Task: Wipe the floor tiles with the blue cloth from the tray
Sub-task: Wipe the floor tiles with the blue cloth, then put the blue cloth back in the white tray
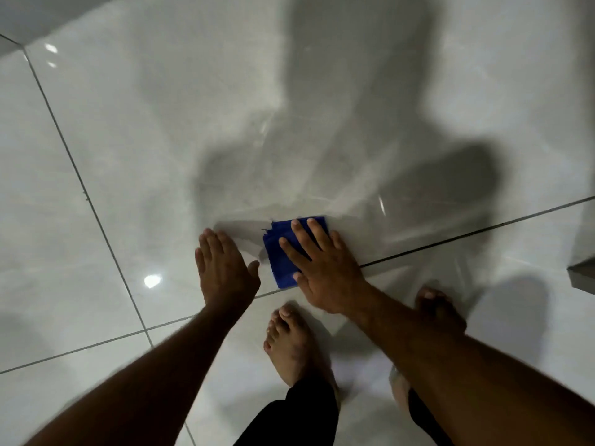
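The blue cloth (283, 259) lies folded flat on the glossy floor tiles (135, 149), a little below the middle of the view, just above a dark grout line (467, 235) that runs from about 8 o'clock up toward 3 o'clock; its frayed top edge points toward 12 o'clock and its lower corner reaches down to the grout. The right hand (322, 272) lies palm-down on the cloth, fingers spread apart and flat, pressing rather than gripping; it covers the cloth's 3 o'clock half, with the thumb at the lower edge and the fingertips near the upper edge. The left hand (225, 268) lies at 9 o'clock of the cloth, just beside it and not touching it, palm down with fingers together and thumb angled toward the cloth; whether it bears on the tile or hovers just over it cannot be told. Both forearms run in from the bottom edge; between them, at 6 o'clock of the cloth, a bare left foot (289, 342) stands on the tile, and a bare right foot (434, 307) shows at 4 o'clock, partly hidden behind the right forearm; dark trouser legs (306, 413) show at the bottom edge. The person's shadow (338, 107) spreads over the tile toward 12 o'clock; a second grout line (80, 185) crosses diagonally at 9 o'clock; a bright light reflection (152, 280) sits at 8 o'clock.
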Motion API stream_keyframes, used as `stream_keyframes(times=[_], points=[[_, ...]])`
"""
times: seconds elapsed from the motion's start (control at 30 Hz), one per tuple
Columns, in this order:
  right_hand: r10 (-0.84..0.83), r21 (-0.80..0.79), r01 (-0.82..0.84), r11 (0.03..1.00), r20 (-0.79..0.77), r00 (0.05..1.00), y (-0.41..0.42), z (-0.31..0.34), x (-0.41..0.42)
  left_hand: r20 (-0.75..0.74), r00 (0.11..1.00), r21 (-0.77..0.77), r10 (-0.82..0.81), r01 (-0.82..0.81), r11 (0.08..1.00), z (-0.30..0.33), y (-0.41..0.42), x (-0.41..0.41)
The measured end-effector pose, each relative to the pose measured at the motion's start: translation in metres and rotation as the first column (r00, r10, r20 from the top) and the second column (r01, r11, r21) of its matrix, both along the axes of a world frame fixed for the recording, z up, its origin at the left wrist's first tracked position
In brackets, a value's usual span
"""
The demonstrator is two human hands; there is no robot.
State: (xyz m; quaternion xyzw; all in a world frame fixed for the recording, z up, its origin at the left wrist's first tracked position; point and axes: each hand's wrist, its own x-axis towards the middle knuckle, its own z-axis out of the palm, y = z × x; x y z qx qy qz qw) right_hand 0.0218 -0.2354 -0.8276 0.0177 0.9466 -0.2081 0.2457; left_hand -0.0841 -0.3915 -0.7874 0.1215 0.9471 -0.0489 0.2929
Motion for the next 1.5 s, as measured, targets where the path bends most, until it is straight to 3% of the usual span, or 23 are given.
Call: stream_keyframes(times=[0.07,0.13,0.17,0.23,0.3,0.33,0.4,0.5,0.6,0.7,0.8,0.87,1.0,1.07,1.27,1.5], points=[[0.087,0.038,-0.088,0.995,0.022,0.996,0.013,0.005,-0.008,-0.001,0.986,0.063,0.167,-0.167,0.984,0.005,0.006,0.018],[-0.003,0.088,-0.003,0.996,0.068,0.998,0.008,0.014,-0.021,0.137,0.924,0.128,0.356,-0.373,0.919,0.009,0.019,0.035],[-0.148,0.095,0.138,0.986,0.106,0.983,0.003,0.019,-0.026,0.248,0.86,0.158,0.447,-0.491,0.857,0.011,0.026,0.041],[-0.451,0.062,0.449,0.891,0.21,0.867,-0.003,0.033,-0.033,0.464,0.64,0.205,0.613,-0.75,0.629,0.021,0.042,0.048],[-0.533,-0.023,0.563,0.826,0.289,0.795,-0.002,0.054,-0.033,0.569,0.474,0.206,0.672,-0.873,0.442,0.038,0.051,0.047],[-0.538,-0.072,0.589,0.805,0.327,0.777,0.001,0.069,-0.03,0.588,0.46,0.211,0.666,-0.881,0.423,0.052,0.052,0.045],[-0.555,-0.123,0.635,0.763,0.379,0.74,0.009,0.113,-0.026,0.607,0.496,0.24,0.621,-0.859,0.452,0.091,0.05,0.033],[-0.594,-0.161,0.661,0.733,0.323,0.737,0.028,0.203,-0.026,0.667,0.526,0.319,0.528,-0.842,0.436,0.176,0.048,0.009],[-0.638,-0.263,0.722,0.64,0.341,0.69,0.051,0.321,-0.026,0.719,0.557,0.395,0.416,-0.82,0.415,0.294,0.057,-0.006],[-0.679,-0.359,0.739,0.57,0.302,0.67,0.072,0.466,-0.026,0.687,0.649,0.515,0.327,-0.753,0.41,0.429,0.07,-0.009],[-0.723,-0.442,0.709,0.55,0.173,0.669,0.089,0.599,-0.022,0.654,0.708,0.616,0.268,-0.703,0.354,0.553,0.084,-0.005],[-0.743,-0.471,0.697,0.54,0.121,0.658,0.095,0.678,-0.017,0.653,0.721,0.67,0.231,-0.693,0.266,0.63,0.089,0.0],[-0.777,-0.582,0.658,0.478,0.069,0.625,0.106,0.791,0.002,0.621,0.767,0.757,0.16,-0.64,0.131,0.732,0.102,0.016],[-0.812,-0.645,0.641,0.416,0.054,0.581,0.106,0.828,0.014,0.591,0.795,0.787,0.135,-0.605,0.121,0.765,0.109,0.022],[-0.92,-0.692,0.669,0.271,0.017,0.391,0.098,0.869,0.038,0.347,0.938,0.909,0.01,-0.339,0.243,0.812,0.135,0.02],[-0.965,-0.702,0.682,0.205,-0.029,0.26,0.161,0.889,0.08,0.24,0.968,0.938,-0.068,-0.214,0.273,0.83,0.203,0.047]])
